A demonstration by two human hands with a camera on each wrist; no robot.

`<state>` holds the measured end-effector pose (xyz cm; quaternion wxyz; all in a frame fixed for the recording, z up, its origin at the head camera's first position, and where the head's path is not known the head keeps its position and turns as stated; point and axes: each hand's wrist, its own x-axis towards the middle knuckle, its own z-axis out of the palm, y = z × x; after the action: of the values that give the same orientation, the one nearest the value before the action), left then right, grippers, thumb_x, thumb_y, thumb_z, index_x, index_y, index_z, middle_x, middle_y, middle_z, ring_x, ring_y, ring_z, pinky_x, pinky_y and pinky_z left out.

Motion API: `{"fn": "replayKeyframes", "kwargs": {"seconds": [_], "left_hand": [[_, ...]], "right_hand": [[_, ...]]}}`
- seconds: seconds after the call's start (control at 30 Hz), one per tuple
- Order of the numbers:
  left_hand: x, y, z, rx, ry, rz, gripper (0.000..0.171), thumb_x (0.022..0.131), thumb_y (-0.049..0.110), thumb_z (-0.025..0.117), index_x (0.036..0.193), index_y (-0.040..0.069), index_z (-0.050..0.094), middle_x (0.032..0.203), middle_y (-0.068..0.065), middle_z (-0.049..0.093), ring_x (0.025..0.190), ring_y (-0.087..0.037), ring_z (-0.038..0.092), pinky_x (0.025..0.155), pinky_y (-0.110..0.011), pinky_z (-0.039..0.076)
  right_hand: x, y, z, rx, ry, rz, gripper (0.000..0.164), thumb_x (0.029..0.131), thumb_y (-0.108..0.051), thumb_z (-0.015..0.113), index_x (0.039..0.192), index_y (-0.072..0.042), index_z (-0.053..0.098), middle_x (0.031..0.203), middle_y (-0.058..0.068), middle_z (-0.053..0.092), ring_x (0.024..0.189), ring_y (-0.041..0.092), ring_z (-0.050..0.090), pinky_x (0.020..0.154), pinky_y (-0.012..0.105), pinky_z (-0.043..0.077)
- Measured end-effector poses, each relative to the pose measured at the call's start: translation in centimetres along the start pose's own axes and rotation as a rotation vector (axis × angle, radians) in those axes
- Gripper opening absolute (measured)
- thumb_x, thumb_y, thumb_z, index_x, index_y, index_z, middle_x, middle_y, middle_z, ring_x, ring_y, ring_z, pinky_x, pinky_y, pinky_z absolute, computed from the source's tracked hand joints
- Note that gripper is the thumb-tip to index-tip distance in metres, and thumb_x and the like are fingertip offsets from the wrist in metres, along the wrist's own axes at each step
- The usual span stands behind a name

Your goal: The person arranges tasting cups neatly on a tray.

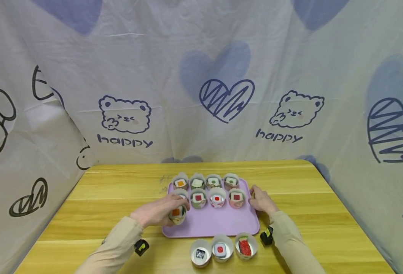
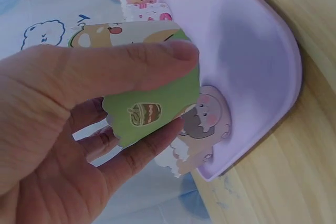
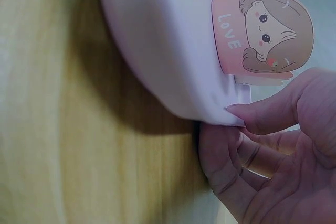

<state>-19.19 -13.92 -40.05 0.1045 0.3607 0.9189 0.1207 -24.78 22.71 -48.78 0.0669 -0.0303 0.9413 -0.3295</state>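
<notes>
My left hand (image 1: 158,211) grips a green printed paper cup (image 2: 121,109) with a small sushi-like piece in it, orange on top. It holds this cup over the left part of a lilac tray (image 1: 218,222). Beside that cup in the left wrist view, a beige cup (image 2: 210,116) with a cartoon face stands on the tray. My right hand (image 1: 263,199) pinches the tray's right edge between thumb and fingers. Close to those fingers sits a pink cup (image 3: 231,40) printed with a cartoon girl.
Several more filled cups stand in two rows along the tray's back half. On the wooden table (image 1: 300,213) before the tray are three cups: one with a black piece (image 1: 200,254), one red-and-white (image 1: 220,249), one red (image 1: 245,247). A printed cloth (image 1: 174,114) hangs behind.
</notes>
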Motion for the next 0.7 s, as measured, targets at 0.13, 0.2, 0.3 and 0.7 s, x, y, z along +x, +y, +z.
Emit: {"fn": "replayKeyframes", "kwargs": {"seconds": [0.13,0.2,0.3,0.7], "left_hand": [[0.2,-0.2,0.4,-0.001,0.000,-0.022,0.062,0.070,-0.001,0.083,0.126,0.014,0.061,0.137,-0.013,0.058,0.129,-0.033,0.056,0.103,-0.051,0.052],[0.3,-0.4,0.7,-0.004,-0.001,-0.023,0.061,0.069,-0.002,0.083,0.124,0.014,0.061,0.134,-0.013,0.060,0.127,-0.033,0.057,0.103,-0.051,0.052],[0.5,-0.5,1.0,0.002,-0.003,-0.014,0.061,0.069,-0.002,0.083,0.123,0.014,0.062,0.130,-0.011,0.062,0.123,-0.031,0.059,0.102,-0.049,0.053],[1.1,-0.8,2.1,0.038,-0.014,-0.026,0.062,0.067,-0.004,0.084,0.122,0.013,0.062,0.129,-0.012,0.063,0.121,-0.031,0.060,0.103,-0.048,0.053]], "right_hand": [[0.0,0.0,0.0,0.003,-0.002,-0.001,0.020,0.087,-0.001,0.055,0.106,0.003,0.050,0.076,0.010,0.053,0.066,0.021,0.055,0.056,0.029,0.046],[0.0,-0.1,0.0,0.004,-0.004,0.002,0.021,0.087,-0.001,0.055,0.106,0.003,0.050,0.077,0.010,0.053,0.066,0.021,0.055,0.056,0.029,0.046],[0.0,-0.1,0.0,0.002,-0.005,0.004,0.022,0.087,-0.001,0.056,0.107,0.003,0.051,0.077,0.011,0.054,0.067,0.021,0.055,0.057,0.029,0.047],[-0.1,-0.2,0.0,0.001,0.001,0.005,0.022,0.087,-0.001,0.055,0.108,0.004,0.051,0.078,0.011,0.054,0.067,0.021,0.055,0.058,0.030,0.046]]}}
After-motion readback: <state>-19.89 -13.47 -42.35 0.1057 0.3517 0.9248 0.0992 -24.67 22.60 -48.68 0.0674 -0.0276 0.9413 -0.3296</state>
